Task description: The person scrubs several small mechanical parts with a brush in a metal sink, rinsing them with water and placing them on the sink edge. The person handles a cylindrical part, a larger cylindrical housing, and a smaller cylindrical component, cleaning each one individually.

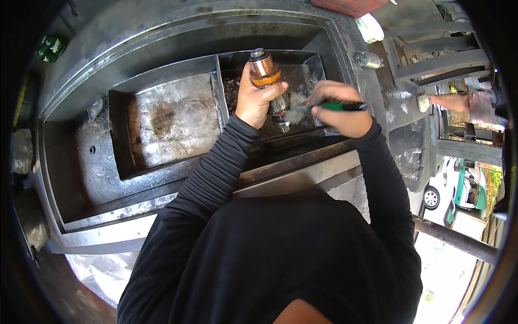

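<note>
My left hand (254, 101) is wrapped round a motor armature (263, 67) with a copper-coloured top, an orange band and a toothed metal lower end. It leans slightly, held above the right-hand compartment of a metal tray (218, 81). In my right hand (341, 108), closed, is a brush (335, 106) with a green and black handle. Its pale bristles, partly blurred, are beside the armature's lower part; whether they touch it I cannot tell.
The divided tray stands inside a larger metal basin (89, 178). A metal cylinder (368, 60) and a white container (370, 28) lie on the right ledge, near a red box (350, 6). Farther right, another person's leg (453, 102) shows beyond a metal frame (440, 63).
</note>
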{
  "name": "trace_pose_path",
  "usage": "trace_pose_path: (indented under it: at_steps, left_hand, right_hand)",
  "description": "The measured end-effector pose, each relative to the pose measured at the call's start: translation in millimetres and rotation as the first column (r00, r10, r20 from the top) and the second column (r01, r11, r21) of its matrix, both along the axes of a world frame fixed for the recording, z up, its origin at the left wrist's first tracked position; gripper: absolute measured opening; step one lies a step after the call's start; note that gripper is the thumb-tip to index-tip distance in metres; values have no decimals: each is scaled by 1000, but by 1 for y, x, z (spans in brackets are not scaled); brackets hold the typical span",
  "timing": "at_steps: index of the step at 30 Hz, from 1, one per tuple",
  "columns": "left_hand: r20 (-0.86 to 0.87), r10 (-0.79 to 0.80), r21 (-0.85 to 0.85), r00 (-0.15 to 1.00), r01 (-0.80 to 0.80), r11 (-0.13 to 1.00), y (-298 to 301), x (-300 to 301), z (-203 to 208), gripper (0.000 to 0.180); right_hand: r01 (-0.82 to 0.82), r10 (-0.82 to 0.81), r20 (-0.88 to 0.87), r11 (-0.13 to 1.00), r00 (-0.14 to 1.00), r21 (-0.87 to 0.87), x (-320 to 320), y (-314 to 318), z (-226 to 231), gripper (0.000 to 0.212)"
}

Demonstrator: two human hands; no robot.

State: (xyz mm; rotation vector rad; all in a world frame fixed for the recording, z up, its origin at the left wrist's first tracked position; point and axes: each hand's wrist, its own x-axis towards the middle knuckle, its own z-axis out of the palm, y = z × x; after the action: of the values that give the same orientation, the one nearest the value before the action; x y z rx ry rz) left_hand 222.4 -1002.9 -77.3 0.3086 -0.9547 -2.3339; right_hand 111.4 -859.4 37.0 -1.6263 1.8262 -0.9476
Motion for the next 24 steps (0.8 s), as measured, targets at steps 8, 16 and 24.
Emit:
trace_pose_path:
  at_steps: [8,16,24]
  left_hand:
    - [-29,-30,73,999,32,997,1,3,1,58]
    - [-77,-27,92,997,34,995,1,1,-1,43]
    - [-55,-26,93,998,31,995,-6,1,2,53]
  right_hand:
    - [-5,4,41,1000,999,26,4,0,-2,10]
    - [-28,27,72,999,997,17,13,4,12,11]
    - [-22,22,-26,1000,999,-3,21,-2,19,6]
